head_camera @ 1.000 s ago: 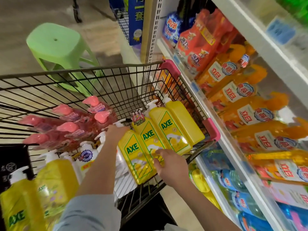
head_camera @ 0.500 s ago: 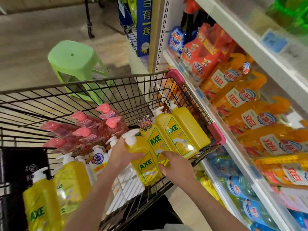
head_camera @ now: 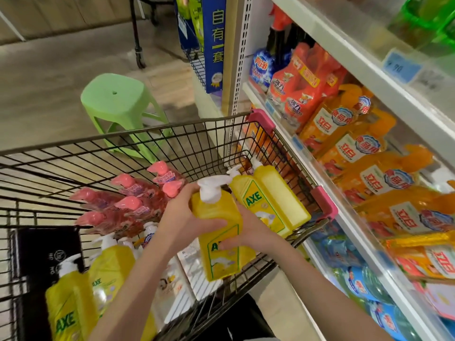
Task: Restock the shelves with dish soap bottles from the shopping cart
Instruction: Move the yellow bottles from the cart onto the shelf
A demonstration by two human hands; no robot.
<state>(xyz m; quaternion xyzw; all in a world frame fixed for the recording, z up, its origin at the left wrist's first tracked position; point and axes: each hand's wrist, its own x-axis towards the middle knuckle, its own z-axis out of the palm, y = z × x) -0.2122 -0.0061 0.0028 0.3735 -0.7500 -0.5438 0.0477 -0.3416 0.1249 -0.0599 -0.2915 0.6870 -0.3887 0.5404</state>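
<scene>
A yellow AXE dish soap bottle with a white pump is held above the wire shopping cart. My left hand grips its upper left side and my right hand wraps its lower right side. Two more yellow AXE bottles lean in the cart's right corner. Others stand at the near left. The shelf on the right carries orange dish soap bottles.
Several pink-capped bottles lie in the middle of the cart, with white pump bottles below them. A green plastic stool stands on the floor beyond the cart. Blue bottles fill the lower shelf. A rack's wheeled leg is further back.
Both hands have lifted one yellow AXE bottle out of the row in the cart and raised it upright. The view has tilted up toward the shelf.
</scene>
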